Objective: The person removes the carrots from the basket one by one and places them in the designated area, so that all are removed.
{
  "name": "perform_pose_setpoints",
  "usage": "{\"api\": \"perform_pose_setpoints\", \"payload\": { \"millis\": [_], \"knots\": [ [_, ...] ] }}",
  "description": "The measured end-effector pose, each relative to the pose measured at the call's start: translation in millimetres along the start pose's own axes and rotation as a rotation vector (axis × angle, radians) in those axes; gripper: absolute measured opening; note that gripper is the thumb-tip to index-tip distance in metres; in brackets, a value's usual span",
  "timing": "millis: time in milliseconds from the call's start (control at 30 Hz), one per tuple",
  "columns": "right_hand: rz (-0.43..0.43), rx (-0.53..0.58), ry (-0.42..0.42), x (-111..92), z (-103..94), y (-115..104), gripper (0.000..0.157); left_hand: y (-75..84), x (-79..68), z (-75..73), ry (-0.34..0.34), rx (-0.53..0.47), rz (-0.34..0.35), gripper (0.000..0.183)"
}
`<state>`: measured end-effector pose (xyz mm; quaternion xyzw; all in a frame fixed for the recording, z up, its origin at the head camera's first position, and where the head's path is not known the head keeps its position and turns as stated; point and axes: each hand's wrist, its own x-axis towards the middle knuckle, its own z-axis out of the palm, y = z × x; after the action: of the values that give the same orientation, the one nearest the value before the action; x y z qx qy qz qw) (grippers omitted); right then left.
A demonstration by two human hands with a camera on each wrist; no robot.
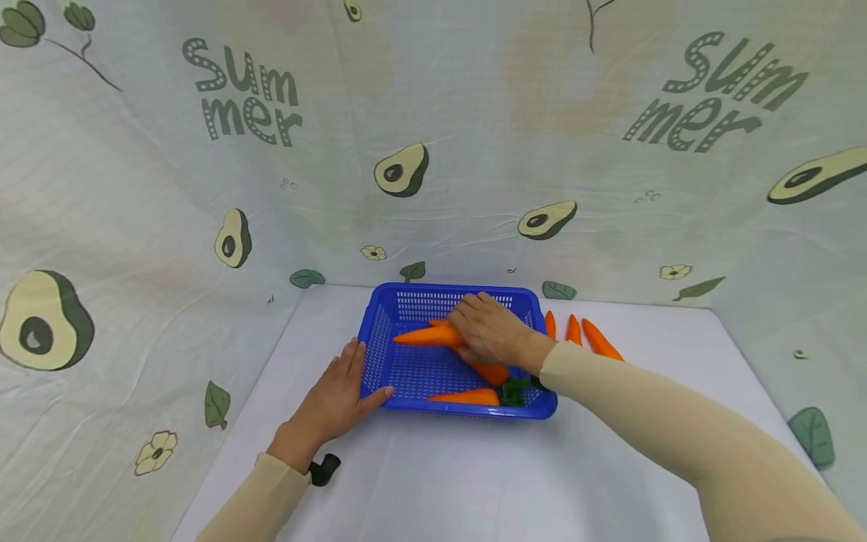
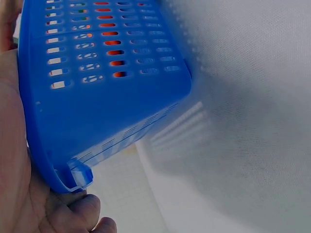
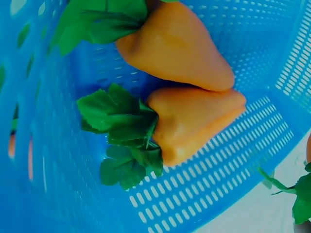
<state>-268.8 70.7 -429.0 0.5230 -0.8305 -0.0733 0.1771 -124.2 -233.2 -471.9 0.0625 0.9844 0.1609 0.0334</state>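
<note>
Carrots (image 1: pixel 467 397) sitting in the blue plastic basket (image 1: pixel 416 376), mid-frame. Right hand (image 1: pixel 489 331) is clamped on another carrot (image 1: pixel 425 336) there; left hand (image 1: pixel 333 397), fingers pretty straight, rests on its left rim.

left arm (image 1: pixel 260 500): low, near left of the basket (image 1: pixel 467 411), wrist bare | left hand (image 1: pixel 336 395): touching basket's left rim, fingers straight, thumb spread at its near left corner | right arm (image 1: pixel 637 399): elbow bent, forearm crossing basket's right side | right hand (image 1: pixel 489 329): over basket, back upward, fingers curled, gripping
</note>
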Motion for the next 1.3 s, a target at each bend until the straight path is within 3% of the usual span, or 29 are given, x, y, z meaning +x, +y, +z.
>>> {"api": "perform_pose_setpoints", "payload": {
  "millis": [467, 700, 1033, 1300],
  "knots": [
    [0.035, -0.028, 0.109, -9, -14.6, 16, 0.05, 1.6, 0.2, -0.7, 0.001, 0.002, 0.006, 0.111],
    [0.05, -0.053, 0.189, -14, -25.1, 24, 0.047, -0.1, -0.6, 2.6, 0.013, 0.011, 0.022, 0.112],
    [0.094, -0.074, 0.142, -34, -36.8, 36, 0.048, -0.7, -3.1, 2.2, 0.031, 0.011, 0.033, 0.111],
    [0.185, -0.061, 0.156, -66, -48.7, 58, 0.054, -1.0, -2.6, 1.7, 0.027, 0.009, 0.042, 0.112]
  ]
}}
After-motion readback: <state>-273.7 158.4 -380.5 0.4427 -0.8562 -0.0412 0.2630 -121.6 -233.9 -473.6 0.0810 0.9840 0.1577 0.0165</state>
